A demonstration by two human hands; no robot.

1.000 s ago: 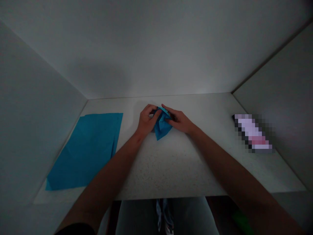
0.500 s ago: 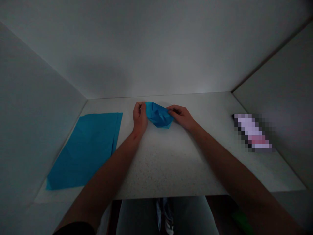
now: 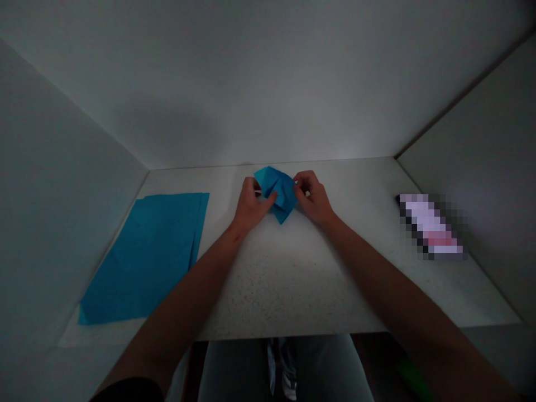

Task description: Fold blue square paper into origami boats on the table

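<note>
- Hands: your left hand (image 3: 251, 205) and right hand (image 3: 315, 198) work together near the middle of the bench (image 3: 288, 285), each closed in a light pinch rather than a full fist.
- Your left thumb and fingers press against the left side of the folded blue paper (image 3: 278, 192), while your right fingertips hold its upper right edge. Both hands have hold of it, and its underside is hidden from view.
- That paper lies on or just above the bench between your hands, gathered into a creased, many-sided shape with one point aimed toward you. You cannot tell from this view exactly how many layers it has.
- Left of your hands, well apart from them, a flat blue sheet (image 3: 144, 259) lies on the bench. Its lower right edge shows a fold or a second layer, but you cannot tell which.
- Right of your hands, a pixelated object (image 3: 431, 226) lies at an angle on the bench, too blurred to name.
- Count: two hands, one folded paper, one flat blue sheet, one blurred object. No other person's hands show.
</note>
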